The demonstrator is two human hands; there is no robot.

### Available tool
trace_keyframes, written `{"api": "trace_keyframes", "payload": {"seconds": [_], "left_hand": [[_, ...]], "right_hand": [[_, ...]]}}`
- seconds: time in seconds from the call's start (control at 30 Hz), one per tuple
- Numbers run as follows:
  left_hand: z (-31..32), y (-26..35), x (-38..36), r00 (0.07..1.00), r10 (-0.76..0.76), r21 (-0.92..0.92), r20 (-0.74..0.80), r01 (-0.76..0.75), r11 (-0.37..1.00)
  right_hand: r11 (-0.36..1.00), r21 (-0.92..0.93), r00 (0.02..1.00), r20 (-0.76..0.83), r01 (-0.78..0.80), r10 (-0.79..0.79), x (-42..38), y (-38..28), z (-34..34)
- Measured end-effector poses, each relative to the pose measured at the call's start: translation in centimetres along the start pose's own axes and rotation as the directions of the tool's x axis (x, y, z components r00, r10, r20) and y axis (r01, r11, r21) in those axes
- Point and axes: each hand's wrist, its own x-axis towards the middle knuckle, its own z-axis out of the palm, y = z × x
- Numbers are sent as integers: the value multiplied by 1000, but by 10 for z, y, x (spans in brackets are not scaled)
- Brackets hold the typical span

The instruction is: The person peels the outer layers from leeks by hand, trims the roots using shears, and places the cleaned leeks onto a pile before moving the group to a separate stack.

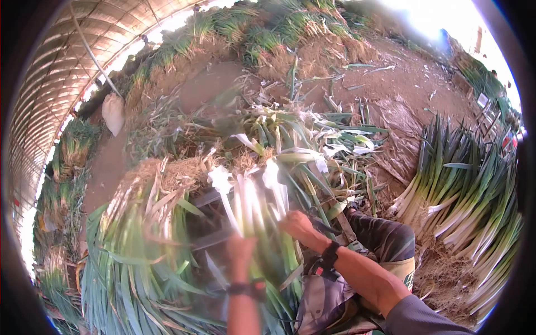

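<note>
Roof and ground: arched, ribbed roof (50, 84) far off to the left of the hands; bare brown dirt floor (109, 173) beyond them.
Left hand: the left hand (241, 251) is blurred, over the lower part of the stalks in front of the person; cannot tell whether it is open or closed. A dark band (245, 289) circles its wrist.
Right hand: the right hand (301, 226) has its fingers curled beside the same stalks — a firm grip cannot be made out. Its wrist wears a black watch (330, 254), and a grey sleeve (419, 318) covers the upper arm.
White-stemmed green onions: these stalks (245, 201) lie between and just beyond the hands, root ends pointing away, pale loose skin at the upper ends.
Left bundle: a large heap of leafy onions (134, 240) beside the left hand, roots on the far side, leaves toward the person.
Right pile: long onions (463, 178) to the right of the right hand, past the camouflage trousers (382, 234) — green tips away, roots near.
Beyond the hands: scattered leaf scraps (262, 120), then more bundles (279, 33) farther off.
</note>
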Motion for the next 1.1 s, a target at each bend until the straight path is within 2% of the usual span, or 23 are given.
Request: {"api": "trace_keyframes", "payload": {"seconds": [0.03,0.13,0.23,0.33,0.43,0.53,0.63,0.67,0.7,0.73,0.83,0.87,0.9,0.93,0.97,1.0,1.03,1.07,1.1], "left_hand": [[-2,5,-2,1000,-13,11,4,13,1000],[-9,8,-6,999,-3,20,49,2,1000],[2,-8,1,999,44,-28,-27,-44,999],[7,-19,11,999,52,63,1,-52,997],[11,-23,12,997,70,17,-35,-69,997],[10,-18,11,998,59,25,-19,-58,998],[10,-19,16,999,51,84,0,-50,995],[12,-23,18,998,58,96,-5,-57,994],[13,-24,19,998,57,101,2,-57,993],[14,-27,21,998,57,105,9,-58,993],[15,-31,26,997,68,88,43,-72,994],[13,-32,26,996,70,87,56,-75,993],[10,-32,27,995,72,85,70,-77,993],[7,-29,22,995,76,47,59,-79,996],[2,-27,18,996,80,6,46,-80,997],[-3,-33,16,989,122,-203,82,-103,974],[-13,-27,11,985,124,-274,118,-87,958],[-24,-25,2,980,126,-345,157,-65,936],[-37,-18,-11,972,128,-413,197,-36,910]], "right_hand": [[949,242,978,5,-204,209,-7,-8,-6],[775,557,954,166,-300,251,-25,-25,-24],[700,708,995,89,-90,38,-35,-19,-28],[481,834,960,198,-270,196,-35,-34,-27],[468,841,963,226,-269,148,-22,-39,-21],[434,855,957,223,-283,184,1,-36,-3],[624,764,985,100,-165,138,31,-8,38],[881,472,999,36,12,-33,47,8,56],[973,104,977,40,204,-210,61,27,75],[884,-275,926,106,378,-363,66,29,80],[880,-420,974,144,222,-177,65,10,83],[988,-130,994,80,87,-77,60,5,77],[982,182,998,50,-41,32,52,3,72],[865,479,989,59,-148,136,45,1,69],[805,574,988,89,-152,123,39,-3,66],[733,661,987,120,-160,107,31,-6,65],[652,738,984,153,-175,90,27,-5,64],[718,656,966,243,-232,91,28,-4,62],[697,692,978,194,-188,71,29,-3,66]]}}
